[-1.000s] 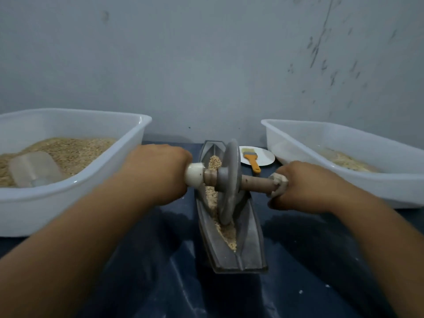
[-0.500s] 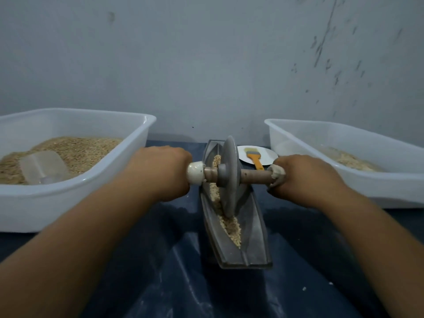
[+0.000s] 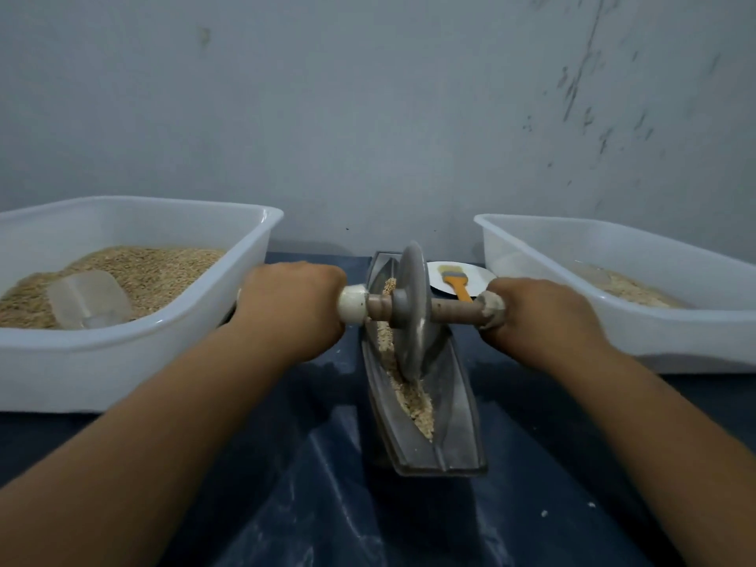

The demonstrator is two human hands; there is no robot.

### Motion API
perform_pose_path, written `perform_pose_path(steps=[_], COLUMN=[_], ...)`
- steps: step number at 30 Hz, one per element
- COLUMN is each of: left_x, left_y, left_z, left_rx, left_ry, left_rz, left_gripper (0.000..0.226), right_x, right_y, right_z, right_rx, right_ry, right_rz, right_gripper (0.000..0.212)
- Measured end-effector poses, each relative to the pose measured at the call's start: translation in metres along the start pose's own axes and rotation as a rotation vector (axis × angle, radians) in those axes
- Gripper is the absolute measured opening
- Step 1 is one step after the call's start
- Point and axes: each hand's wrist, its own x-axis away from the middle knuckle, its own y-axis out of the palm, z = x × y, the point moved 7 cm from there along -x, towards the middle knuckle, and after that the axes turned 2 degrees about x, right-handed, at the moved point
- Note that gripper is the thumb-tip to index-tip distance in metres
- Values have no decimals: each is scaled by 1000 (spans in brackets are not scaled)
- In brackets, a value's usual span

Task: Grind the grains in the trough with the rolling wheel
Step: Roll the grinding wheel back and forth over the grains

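A desk (image 3: 286, 505) covered in dark blue sheeting is seen below a pale wall. At nine o'clock a large white tub (image 3: 135, 362) is set, filled with whole grain (image 3: 155, 268), in which a clear scoop (image 3: 88, 298) is half buried. At three o'clock a second white tub (image 3: 654, 333) is placed, holding a thin layer of pale ground meal (image 3: 630, 286). At the centre a grey boat-shaped trough (image 3: 454, 407) is laid lengthwise from twelve to six o'clock, with crushed grains (image 3: 413, 399) lying along its groove. The rolling wheel (image 3: 413, 308) is stood upright in the trough, towards its twelve o'clock end, its edge down in the grains. The wheel's wooden axle (image 3: 454, 313) is gripped at both ends: the left hand (image 3: 294, 308) is curled round the nine o'clock end, the right hand (image 3: 540, 317) round the three o'clock end. Just beyond the wheel a white plate (image 3: 478, 276) is seen, on which an orange-handled brush (image 3: 454, 280) is laid.
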Motion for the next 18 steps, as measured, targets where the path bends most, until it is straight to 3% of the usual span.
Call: perform_pose_path(steps=[3,6,8,10,13,15,18], left_x=[5,18,21,17,9,6,6], left_y=[2,-3,-7,-6,-3,-3,-2], left_z=[-3,-6,-7,-6,-3,-1,-2], left_rx=[60,189,226,195,79,34,49], left_ry=[31,79,88,81,36,15,12], left_rz=[-170,-398,-452,-402,-173,-41,-100], left_gripper=[23,21,20,19,23,27,26], right_x=[9,31,38,32,15,9,7], right_y=[-12,-31,-34,-29,-13,-6,-7], right_z=[7,10,11,10,7,4,6], right_rx=[-59,-172,-205,-221,-141,-63,-50], right_ry=[-51,-107,-121,-99,-31,8,-2], right_rz=[-128,-287,-386,-387,-140,-26,-46], right_gripper=[15,42,49,45,17,14,13])
